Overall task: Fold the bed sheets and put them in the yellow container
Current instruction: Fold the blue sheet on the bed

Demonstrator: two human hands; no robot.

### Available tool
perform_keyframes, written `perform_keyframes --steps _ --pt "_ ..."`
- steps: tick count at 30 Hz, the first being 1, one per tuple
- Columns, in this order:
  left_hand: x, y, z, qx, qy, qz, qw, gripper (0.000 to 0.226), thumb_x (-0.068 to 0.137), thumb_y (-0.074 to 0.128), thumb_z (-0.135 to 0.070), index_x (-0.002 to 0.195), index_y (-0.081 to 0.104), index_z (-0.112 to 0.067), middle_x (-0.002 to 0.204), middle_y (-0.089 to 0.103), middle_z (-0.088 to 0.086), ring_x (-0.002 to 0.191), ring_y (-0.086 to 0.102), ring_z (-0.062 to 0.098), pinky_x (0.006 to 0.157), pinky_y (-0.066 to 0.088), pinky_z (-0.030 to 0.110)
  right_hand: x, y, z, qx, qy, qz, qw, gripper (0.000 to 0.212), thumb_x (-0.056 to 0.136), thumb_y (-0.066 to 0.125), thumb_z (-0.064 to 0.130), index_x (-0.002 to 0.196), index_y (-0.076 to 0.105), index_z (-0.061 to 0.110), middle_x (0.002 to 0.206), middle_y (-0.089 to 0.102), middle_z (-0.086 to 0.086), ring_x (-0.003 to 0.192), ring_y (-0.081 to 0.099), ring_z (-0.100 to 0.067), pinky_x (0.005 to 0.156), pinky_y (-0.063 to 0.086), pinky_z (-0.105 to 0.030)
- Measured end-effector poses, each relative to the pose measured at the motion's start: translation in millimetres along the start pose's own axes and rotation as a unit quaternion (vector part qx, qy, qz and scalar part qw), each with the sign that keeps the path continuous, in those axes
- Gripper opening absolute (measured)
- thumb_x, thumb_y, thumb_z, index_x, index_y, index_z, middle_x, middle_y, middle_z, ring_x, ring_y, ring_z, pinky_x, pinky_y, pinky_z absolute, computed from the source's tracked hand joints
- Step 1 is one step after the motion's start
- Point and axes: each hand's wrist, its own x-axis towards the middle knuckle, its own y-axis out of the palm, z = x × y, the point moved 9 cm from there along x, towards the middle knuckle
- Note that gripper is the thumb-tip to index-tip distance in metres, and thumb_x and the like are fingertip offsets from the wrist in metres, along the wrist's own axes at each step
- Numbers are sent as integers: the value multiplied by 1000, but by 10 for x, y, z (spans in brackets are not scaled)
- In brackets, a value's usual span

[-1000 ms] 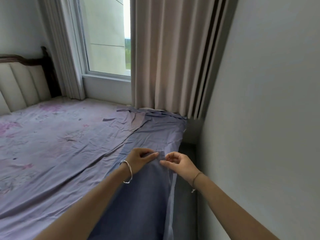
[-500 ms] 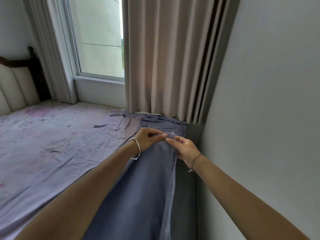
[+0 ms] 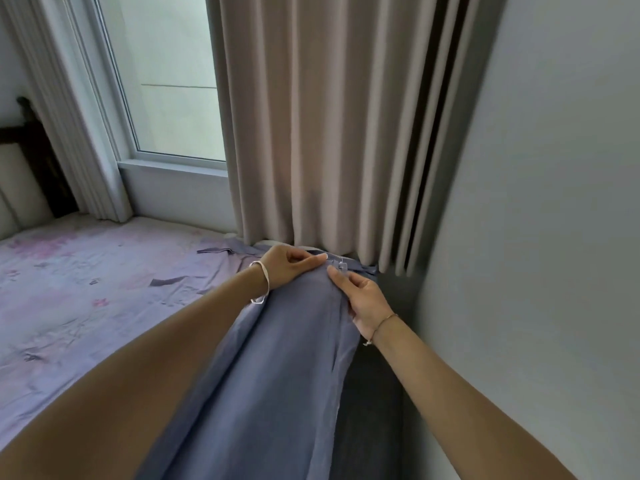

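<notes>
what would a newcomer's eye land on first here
Two bare arms reach in from below, the left hand and right hand meeting at the bed's far corner, both pinching the edge of a blue sheet that runs down the middle. Right behind them hangs a tall beige curtain, with a bright window to its left and a pale floral sheet spread over the bed at lower left.

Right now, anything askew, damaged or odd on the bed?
Nothing damaged or spilled. The blue sheet is bunched into a long ridge running toward the curtain, where left hand and right hand pinch its far end. The floral sheet is creased, a grey strip lying on it.
</notes>
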Motion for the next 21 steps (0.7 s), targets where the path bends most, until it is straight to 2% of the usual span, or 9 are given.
perform_keyframes --steps 2,4,7,11,13,15,16,19,21 --pt "493 158 16 -2 -8 14 1000 34 90 61 -26 56 60 -25 41 49 -24 47 43 -14 55 33 2 422 -249 22 29 15 -7 999 71 62 77 44 107 62 -9 111 65 -25 111 59 -38 101 44 -52" --pt "875 259 77 -12 -18 24 999 31 89 62 -29 61 67 -18 45 52 -24 49 45 -14 55 35 3 755 -433 50 39 25 -14 999 57 70 74 38 106 65 -5 110 67 -23 111 60 -36 102 44 -49" --pt "1443 279 218 -28 -33 21 999 27 86 63 -39 88 76 -15 70 66 -14 64 53 -9 64 44 3 1276 -590 108 47 25 -18 998 38 80 70 33 102 70 2 108 69 -18 108 63 -28 101 46 -42" --pt "2004 351 662 -6 -56 65 996 25 84 61 -48 69 71 -30 66 61 -18 64 52 -6 69 41 7 1855 -758 238 9 -2 -59 998 17 84 67 35 86 69 18 99 68 -5 101 60 -20 95 47 -32" --pt "2214 414 1096 -14 -92 83 992 30 82 58 -55 72 71 -31 76 66 -15 76 55 -1 83 41 11 2154 -906 144 8 1 -89 996 17 82 68 38 84 69 21 95 67 -1 100 59 -18 95 46 -32" --pt "2456 442 1405 -47 -112 72 990 39 83 58 -54 88 76 -20 99 72 0 93 60 8 100 42 23 2442 -1023 22 7 13 -103 995 20 80 69 40 88 69 21 100 67 -2 103 59 -18 98 46 -35" --pt "2616 453 1487 -56 -119 65 989 38 85 59 -51 90 76 -17 104 72 3 96 61 10 103 41 26 2602 -1076 -34 1 22 -110 994 20 81 69 40 88 69 21 101 67 -3 104 59 -19 100 45 -37" --pt "3157 625 1780 -72 -139 69 985 27 88 60 -41 89 73 -18 102 70 2 98 59 12 101 40 24 3127 -1246 -292 2 42 -133 990 13 84 67 36 85 68 23 101 66 -1 107 58 -20 104 43 -39" --pt "3500 747 2017 -64 -143 60 986 23 90 59 -35 80 68 -17 87 66 0 86 56 10 85 40 15 3504 -1331 -552 2 64 -134 989 13 84 67 36 84 69 23 99 68 0 107 58 -20 104 43 -41"
